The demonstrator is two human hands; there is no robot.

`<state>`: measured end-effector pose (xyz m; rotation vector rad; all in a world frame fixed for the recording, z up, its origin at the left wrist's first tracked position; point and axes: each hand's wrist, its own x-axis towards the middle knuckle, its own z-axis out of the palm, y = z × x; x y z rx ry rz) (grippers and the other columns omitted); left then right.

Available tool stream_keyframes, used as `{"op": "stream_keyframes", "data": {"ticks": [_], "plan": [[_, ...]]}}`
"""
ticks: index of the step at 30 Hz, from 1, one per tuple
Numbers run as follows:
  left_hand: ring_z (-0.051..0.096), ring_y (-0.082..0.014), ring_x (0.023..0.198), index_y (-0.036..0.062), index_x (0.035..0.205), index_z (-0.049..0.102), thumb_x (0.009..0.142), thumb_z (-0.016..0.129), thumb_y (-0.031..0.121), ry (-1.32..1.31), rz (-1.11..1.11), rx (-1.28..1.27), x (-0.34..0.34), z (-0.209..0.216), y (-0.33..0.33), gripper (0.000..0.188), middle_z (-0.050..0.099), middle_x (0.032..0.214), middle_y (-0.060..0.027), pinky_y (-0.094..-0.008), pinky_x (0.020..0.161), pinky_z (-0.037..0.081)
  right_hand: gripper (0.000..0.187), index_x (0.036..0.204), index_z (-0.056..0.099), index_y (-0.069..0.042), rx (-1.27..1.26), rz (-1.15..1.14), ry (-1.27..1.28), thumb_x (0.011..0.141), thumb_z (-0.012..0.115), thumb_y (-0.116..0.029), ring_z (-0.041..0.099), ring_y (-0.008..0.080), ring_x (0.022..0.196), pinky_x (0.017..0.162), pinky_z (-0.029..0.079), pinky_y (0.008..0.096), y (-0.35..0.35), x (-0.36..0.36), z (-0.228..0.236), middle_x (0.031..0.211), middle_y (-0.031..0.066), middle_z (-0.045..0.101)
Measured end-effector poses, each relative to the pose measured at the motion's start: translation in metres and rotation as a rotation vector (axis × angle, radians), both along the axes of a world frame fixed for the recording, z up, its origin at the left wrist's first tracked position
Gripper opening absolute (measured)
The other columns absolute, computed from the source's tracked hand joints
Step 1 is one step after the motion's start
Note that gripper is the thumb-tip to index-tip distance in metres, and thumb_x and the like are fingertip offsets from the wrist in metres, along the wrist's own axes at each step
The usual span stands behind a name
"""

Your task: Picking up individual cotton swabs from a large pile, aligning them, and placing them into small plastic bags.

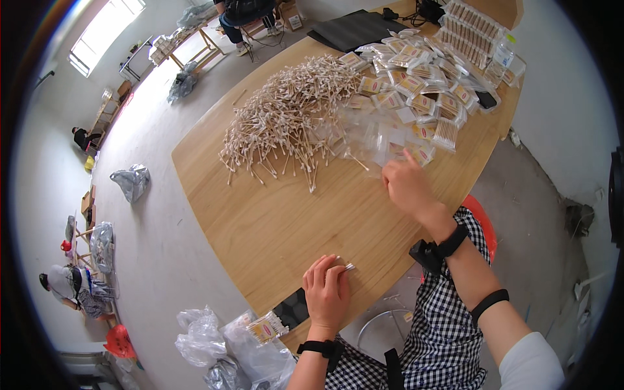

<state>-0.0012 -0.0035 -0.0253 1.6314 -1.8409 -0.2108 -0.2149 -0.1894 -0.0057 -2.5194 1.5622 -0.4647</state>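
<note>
My left hand (323, 291) is closed around a few cotton swabs (350, 266) near the table's front edge; only their white tips poke out past the fingers. Farther off, my right hand (407, 185) reaches to a spread of clear plastic bags (377, 140), its index finger stretched out at a bag with a printed card. The remaining right fingers are partly curled, and nothing shows in them. Left of the bags lies a big loose heap of cotton swabs (286, 107). A packed bag of swabs (266, 327) sits beside a dark flat object (292, 308) by my left wrist.
Filled swab packets (422, 84) pile up at the back right, near bundled swabs (469, 32) and a plastic bottle (502, 55). A black sheet (354, 31) lies on the table's far edge. Plastic bags (201, 338) hang at the near left. Other people are in the room.
</note>
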Motion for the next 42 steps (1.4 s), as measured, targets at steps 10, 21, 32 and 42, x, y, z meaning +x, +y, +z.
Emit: {"op": "stream_keyframes", "data": {"ticks": [10, 21, 32, 42], "plan": [[0.058, -0.0290, 0.114, 0.0099, 0.091, 0.062, 0.081, 0.070, 0.009, 0.028, -0.003, -0.006, -0.004, -0.001, -0.001, 0.012, 0.063, 0.113, -0.0073, -0.0419, 0.097, 0.043, 0.019, 0.097, 0.058, -0.007, -0.054, -0.278, -0.206, 0.084, 0.071, -0.013, 0.065, 0.0316, 0.097, 0.084, 0.051, 0.0454, -0.017, 0.046, -0.017, 0.092, 0.0105, 0.067], [0.057, -0.0273, 0.113, 0.0099, 0.092, 0.062, 0.081, 0.069, 0.011, 0.067, 0.009, -0.028, -0.001, -0.002, -0.003, 0.013, 0.063, 0.112, -0.0063, -0.0414, 0.096, 0.043, 0.023, 0.095, 0.062, 0.001, 0.258, -0.172, -0.257, 0.087, 0.067, -0.020, 0.067, 0.0383, 0.091, 0.079, 0.053, 0.0487, -0.049, 0.098, -0.014, 0.096, 0.0224, 0.069], [0.057, -0.0270, 0.113, 0.0101, 0.093, 0.062, 0.081, 0.069, 0.009, 0.116, -0.012, -0.034, -0.001, 0.000, -0.002, 0.015, 0.062, 0.112, -0.0050, -0.0410, 0.095, 0.043, 0.032, 0.111, 0.053, 0.005, 0.001, -0.358, -0.093, 0.090, 0.065, -0.015, 0.066, 0.0382, 0.101, 0.082, 0.057, 0.0443, -0.071, 0.173, -0.015, 0.111, 0.0242, 0.063], [0.059, -0.0285, 0.106, 0.0069, 0.098, 0.061, 0.080, 0.066, 0.007, 0.129, -0.056, -0.031, 0.003, 0.002, -0.002, 0.019, 0.063, 0.105, -0.0079, -0.0412, 0.095, 0.042, 0.016, 0.096, 0.059, -0.004, -0.018, 0.128, -0.179, 0.083, 0.067, -0.007, 0.059, 0.0330, 0.095, 0.080, 0.050, 0.0424, 0.043, 0.090, -0.012, 0.096, 0.0126, 0.061]]}}
